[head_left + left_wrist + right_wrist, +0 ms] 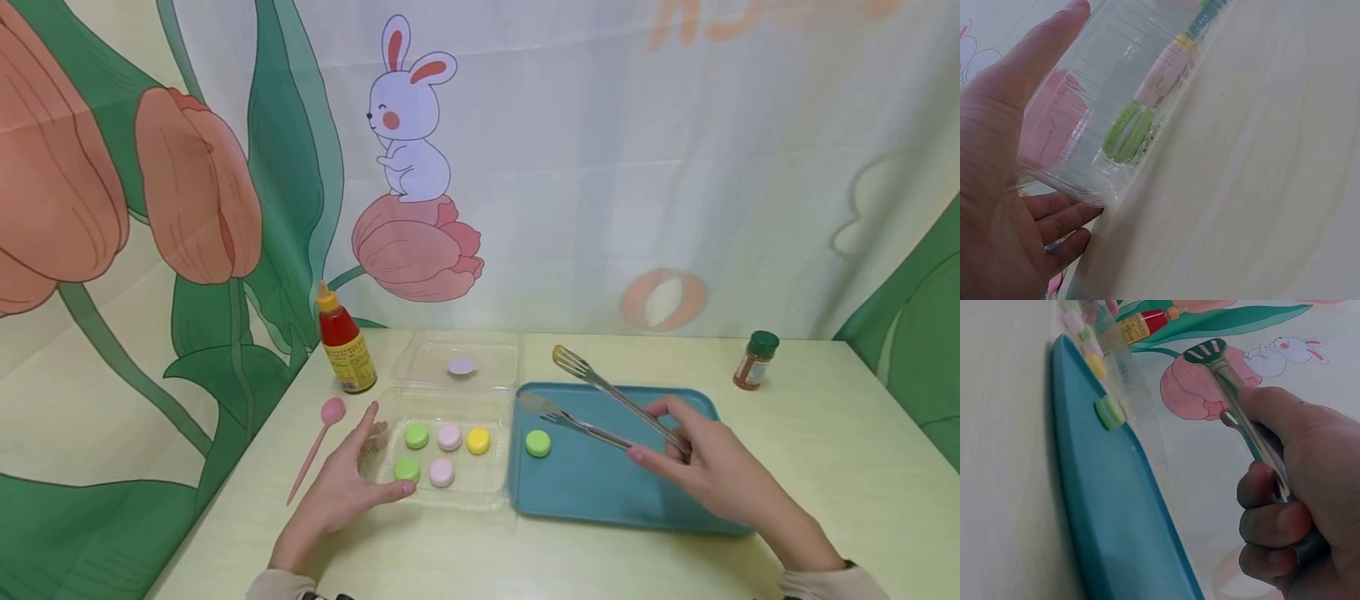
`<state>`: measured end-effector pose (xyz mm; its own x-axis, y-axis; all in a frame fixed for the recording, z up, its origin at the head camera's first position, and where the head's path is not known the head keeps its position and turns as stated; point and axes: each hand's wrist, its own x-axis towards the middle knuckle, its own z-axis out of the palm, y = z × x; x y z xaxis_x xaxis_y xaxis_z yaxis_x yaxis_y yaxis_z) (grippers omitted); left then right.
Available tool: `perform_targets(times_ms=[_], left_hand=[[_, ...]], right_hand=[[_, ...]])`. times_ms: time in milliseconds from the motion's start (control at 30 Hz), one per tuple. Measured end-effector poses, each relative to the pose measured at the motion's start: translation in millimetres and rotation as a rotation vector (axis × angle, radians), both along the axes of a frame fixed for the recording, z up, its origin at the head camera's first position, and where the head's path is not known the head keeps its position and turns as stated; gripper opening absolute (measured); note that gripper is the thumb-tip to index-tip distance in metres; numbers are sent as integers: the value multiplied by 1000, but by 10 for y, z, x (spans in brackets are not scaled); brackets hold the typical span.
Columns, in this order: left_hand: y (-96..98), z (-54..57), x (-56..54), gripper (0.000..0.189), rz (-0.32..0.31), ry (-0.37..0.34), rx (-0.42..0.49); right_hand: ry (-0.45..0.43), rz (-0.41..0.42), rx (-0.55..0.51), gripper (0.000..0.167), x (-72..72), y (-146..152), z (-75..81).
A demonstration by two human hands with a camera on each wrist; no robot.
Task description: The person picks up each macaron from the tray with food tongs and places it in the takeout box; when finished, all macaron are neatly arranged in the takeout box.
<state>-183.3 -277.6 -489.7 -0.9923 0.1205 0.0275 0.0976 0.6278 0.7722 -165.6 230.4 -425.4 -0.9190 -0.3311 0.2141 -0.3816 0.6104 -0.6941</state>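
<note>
part of the tray's (592, 504) right end is covered by the right hand (716, 467) and forearm; both sleeves are cut off at the head view's lower edge. in the left wrist view the macarons (448, 437) are blurred by clear plastic. print on the sauce bottle (348, 358) cannot be made out.

counted: one pair of tongs (630, 407), one tray, one opened box (468, 500), six macarons: two green, two pink, one yellow in the box; one green on the tray, near its left edge. one sauce bottle, one spoon (315, 450), one jar (752, 367) also noted on the surface (840, 467).

tongs gripped in the right hand, raised over the tray, arms parted; wide ends pointed leftward and away from the person, long axis slanted. left hand (347, 482) placed at the box's left side, thumb and fingers spread.
</note>
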Motion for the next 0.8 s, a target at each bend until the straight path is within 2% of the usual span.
perform_targets(times_ms=[300,533,800], left_hand=[[-12,-17,6,138,6,-3,-7],[-8,-13,-7,138,7,4,0],[-12,5,-2,138,8,1,-4]], right_hand=[[-101,78,100,41,-84,94,-239],[-125,111,150,43,-106,59,-281],[-96,137,205,43,-127,-8,-330]])
